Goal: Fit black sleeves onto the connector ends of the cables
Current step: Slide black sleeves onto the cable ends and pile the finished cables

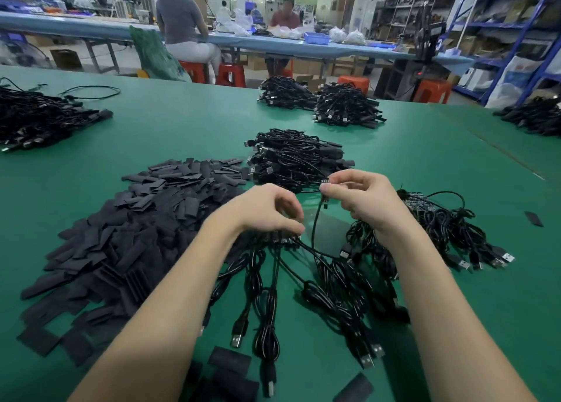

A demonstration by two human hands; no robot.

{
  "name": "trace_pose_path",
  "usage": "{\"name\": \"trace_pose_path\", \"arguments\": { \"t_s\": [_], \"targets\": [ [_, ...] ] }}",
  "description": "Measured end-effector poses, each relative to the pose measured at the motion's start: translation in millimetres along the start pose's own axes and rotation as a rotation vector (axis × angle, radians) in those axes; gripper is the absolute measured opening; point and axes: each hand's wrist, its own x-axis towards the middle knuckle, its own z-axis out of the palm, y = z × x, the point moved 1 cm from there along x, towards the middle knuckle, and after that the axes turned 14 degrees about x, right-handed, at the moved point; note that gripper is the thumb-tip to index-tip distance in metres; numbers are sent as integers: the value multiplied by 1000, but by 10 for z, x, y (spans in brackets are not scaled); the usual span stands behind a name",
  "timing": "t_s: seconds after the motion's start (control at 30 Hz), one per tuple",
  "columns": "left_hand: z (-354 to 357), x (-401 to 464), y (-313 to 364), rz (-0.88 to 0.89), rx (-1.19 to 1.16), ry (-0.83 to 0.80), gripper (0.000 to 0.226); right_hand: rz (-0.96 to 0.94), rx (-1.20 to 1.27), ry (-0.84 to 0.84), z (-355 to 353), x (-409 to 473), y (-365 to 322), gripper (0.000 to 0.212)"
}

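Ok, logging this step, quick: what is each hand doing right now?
Left hand: fingers curled down on the row of cable ends.
Right hand: pinches one cable's connector end.

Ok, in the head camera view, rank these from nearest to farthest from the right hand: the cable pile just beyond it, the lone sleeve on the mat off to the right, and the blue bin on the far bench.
From the right hand:
1. Cable pile, just beyond its fingers, centre of the mat.
2. Lone sleeve, off to the right on the mat.
3. Blue bin, far bench at the back.
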Motion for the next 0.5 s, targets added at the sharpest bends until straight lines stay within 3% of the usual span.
{"name": "trace_pose_path", "arguments": {
  "t_s": [0.07, 0.13, 0.23, 0.33, 0.4, 0.5],
  "targets": [
    [76, 35, 123, -8, 1, 186, 16, 19, -12, 26, -15, 17, 11, 13],
    [168, 54, 272, -54, -353, 291, 9, 41, 2, 98, -42, 21, 32, 13],
    [334, 67, 474, -105, -782, 188, 14, 104, -24, 147, -99, 25, 52, 14],
    [454, 44, 540, -133, -1025, 158, 14, 229, -55, 43, -198, -3, -2, 20],
    [490, 36, 522, -160, -1085, 164, 16, 238, -154, 0, -252, -32, -82, 27],
    [538, 56, 492, -166, -1061, 182, 17, 22, -366, 74, -153, -32, -247, 20]
  ]
}}
